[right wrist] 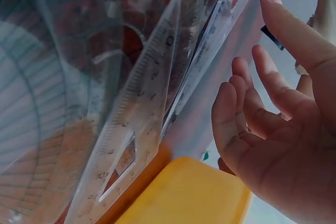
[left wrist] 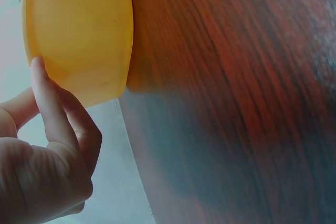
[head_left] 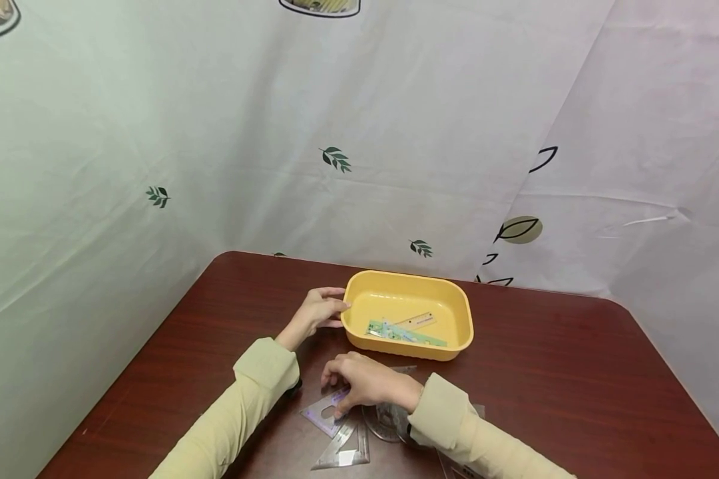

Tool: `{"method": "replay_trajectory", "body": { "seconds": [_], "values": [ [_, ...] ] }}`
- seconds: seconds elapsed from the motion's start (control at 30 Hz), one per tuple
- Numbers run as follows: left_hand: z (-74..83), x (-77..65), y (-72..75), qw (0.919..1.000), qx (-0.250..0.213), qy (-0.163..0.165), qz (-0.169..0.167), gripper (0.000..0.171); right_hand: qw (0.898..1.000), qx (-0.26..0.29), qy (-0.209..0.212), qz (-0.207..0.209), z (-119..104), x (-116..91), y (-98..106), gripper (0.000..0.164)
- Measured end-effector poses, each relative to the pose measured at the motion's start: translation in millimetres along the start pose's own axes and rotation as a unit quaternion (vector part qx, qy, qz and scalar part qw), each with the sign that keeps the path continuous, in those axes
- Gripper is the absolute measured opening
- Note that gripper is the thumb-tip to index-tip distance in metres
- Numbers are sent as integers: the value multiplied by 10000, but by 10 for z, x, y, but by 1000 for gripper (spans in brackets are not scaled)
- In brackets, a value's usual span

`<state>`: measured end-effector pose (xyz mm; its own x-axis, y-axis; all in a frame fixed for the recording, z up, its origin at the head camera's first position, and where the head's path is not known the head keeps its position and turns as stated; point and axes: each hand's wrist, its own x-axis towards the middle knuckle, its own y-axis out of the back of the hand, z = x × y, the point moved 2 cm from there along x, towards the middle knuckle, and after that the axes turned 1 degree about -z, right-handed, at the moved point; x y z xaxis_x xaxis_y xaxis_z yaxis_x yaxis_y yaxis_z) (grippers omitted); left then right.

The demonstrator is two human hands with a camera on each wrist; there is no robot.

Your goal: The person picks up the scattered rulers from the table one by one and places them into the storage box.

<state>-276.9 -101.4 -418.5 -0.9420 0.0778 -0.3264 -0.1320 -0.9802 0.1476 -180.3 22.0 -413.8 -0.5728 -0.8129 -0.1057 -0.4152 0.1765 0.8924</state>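
At the left end of a yellow plastic tub [head_left: 407, 354], my left hand [head_left: 319, 311] grips the rim, with a fingertip over the edge and others along the outer wall. Inside the tub lie a green patterned ruler [head_left: 419, 336] and a short pale ruler [head_left: 422, 320]. My right hand [head_left: 365, 380] hovers in front of the tub, fingers loosely bent, holding nothing. Beneath its thumb is a clear set square with purple markings [head_left: 314, 414]. A clear triangular set square [head_left: 362, 452] lies nearer me. A round clear protractor [right wrist: 26, 103] is partly covered by the right wrist.
More clear drawing pieces [head_left: 455, 469] show beneath the right forearm. Everything stands on a dark red wooden table [head_left: 551, 372]. A pale printed cloth [head_left: 395, 133] hangs right behind its back edge.
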Motion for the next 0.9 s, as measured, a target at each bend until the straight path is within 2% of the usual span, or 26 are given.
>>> {"method": "replay_trajectory", "body": {
  "seconds": [0.23,0.6,0.73,0.9],
  "values": [
    [8,20,9,10000,21,-5,-24,42,9987,-460,-33,-234,27,35,-33,44],
    [29,35,13,10000,-4,26,-68,42,9964,-663,-531,25,67,61,-66,45],
    [31,33,13,10000,-18,38,-50,42,9965,-695,-455,-33,64,63,-72,40],
    [23,43,9,9999,-100,80,-54,43,9968,-698,-261,-289,41,51,-68,41]
  ]
}}
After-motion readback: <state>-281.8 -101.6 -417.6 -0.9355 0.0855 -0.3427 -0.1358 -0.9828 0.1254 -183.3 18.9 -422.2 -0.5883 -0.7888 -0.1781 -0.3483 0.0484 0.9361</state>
